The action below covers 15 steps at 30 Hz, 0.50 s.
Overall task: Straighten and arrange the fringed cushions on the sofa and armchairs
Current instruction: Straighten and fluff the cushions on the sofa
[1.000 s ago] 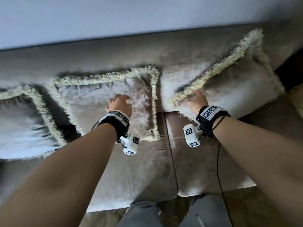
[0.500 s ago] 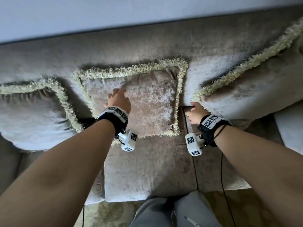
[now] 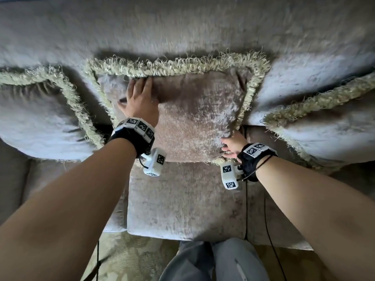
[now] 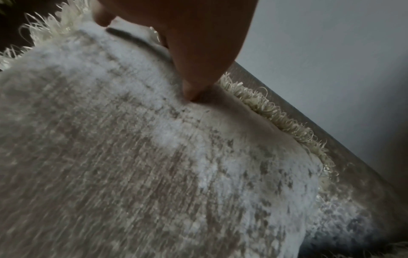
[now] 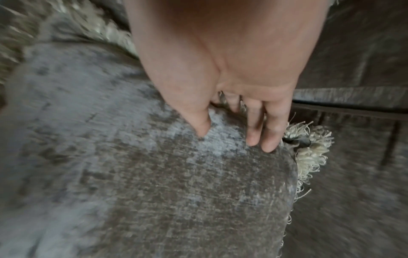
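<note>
While the middle fringed cushion (image 3: 194, 118) leans against the sofa (image 3: 182, 199) backrest between two other cushions, the left hand (image 3: 140, 102) presses flat, fingers spread, on its upper left face, and the right hand (image 3: 233, 144) pinches its lower right corner.

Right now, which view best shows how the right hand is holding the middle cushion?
The right wrist view: the right hand pinches the middle cushion at its fringed corner. The head view shows that hand mostly hidden behind the corner. The left wrist view misses it.
</note>
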Tool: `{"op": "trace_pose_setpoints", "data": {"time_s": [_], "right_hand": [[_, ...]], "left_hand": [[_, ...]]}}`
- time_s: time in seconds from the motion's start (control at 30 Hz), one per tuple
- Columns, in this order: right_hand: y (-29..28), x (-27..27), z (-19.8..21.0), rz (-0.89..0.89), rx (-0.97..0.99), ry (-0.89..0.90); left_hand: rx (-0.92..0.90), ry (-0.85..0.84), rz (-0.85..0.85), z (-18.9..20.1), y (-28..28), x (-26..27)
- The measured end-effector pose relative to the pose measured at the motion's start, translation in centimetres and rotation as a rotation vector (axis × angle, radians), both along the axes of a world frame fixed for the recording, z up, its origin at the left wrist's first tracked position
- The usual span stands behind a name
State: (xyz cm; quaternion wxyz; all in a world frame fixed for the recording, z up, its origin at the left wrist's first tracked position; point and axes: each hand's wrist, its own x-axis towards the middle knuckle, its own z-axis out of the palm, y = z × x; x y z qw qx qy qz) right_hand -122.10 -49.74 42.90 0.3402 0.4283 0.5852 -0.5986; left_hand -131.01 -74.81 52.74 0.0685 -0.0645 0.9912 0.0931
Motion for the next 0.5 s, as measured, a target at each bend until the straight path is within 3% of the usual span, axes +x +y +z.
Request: {"op": "trace_pose_setpoints", "data": {"time_s": [0.27,0.5], "right_hand": [[-0.4,-1.2,-5.8,0.054,0.022,0.048],[-1.0,-0.5,-4.3,-0.007,0.164,0.177]], "left_hand": [[-0.105,0.054,0.013,-1.0,-0.3,-1.2],[-0.006,0.056,0.039,-0.1,-1.1,-0.6]]}}
